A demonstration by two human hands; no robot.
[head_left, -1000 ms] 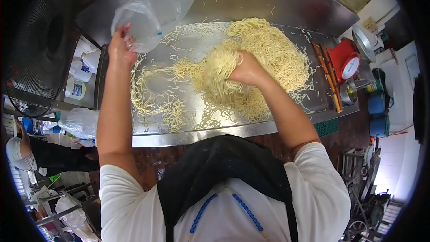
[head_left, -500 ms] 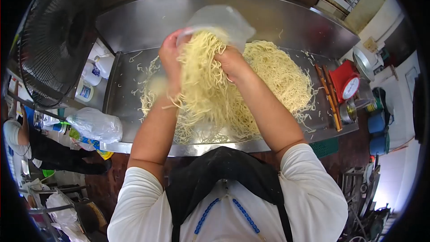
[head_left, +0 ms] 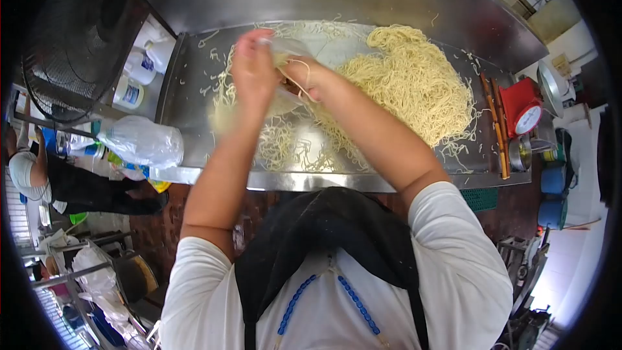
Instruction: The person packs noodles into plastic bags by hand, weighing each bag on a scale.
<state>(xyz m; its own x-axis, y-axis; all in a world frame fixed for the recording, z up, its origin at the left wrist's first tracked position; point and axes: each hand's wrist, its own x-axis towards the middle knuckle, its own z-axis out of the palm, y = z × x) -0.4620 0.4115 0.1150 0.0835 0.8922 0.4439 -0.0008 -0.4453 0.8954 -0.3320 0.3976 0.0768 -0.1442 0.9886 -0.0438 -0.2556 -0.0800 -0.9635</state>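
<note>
A clear plastic bag [head_left: 289, 45] is bunched between my hands above the metal worktable. My left hand [head_left: 254, 58] grips the bag on its left side, blurred a little by motion. Curled fingers of my right hand [head_left: 312, 79] close on the bag's right side, and a noodle strand hangs over them. Pale noodles show through the plastic, partly hidden by my hands. To the right lies a large heap of yellow noodles [head_left: 421, 84]. Looser noodles [head_left: 278, 146] are scattered beneath my forearms.
Wooden sticks [head_left: 495, 123] lie by a red scale [head_left: 520, 107] and a metal bowl [head_left: 519, 153] at the right. A fan [head_left: 74, 52], white jugs [head_left: 139, 67] and a plastic-wrapped bundle [head_left: 139, 142] are at the left, where another person [head_left: 84, 178] stands.
The big bunch of noodles that hung between my hands is out of sight, with noodles now showing inside the bag. Both hands hold the bag closer together. The camera view has shifted.
</note>
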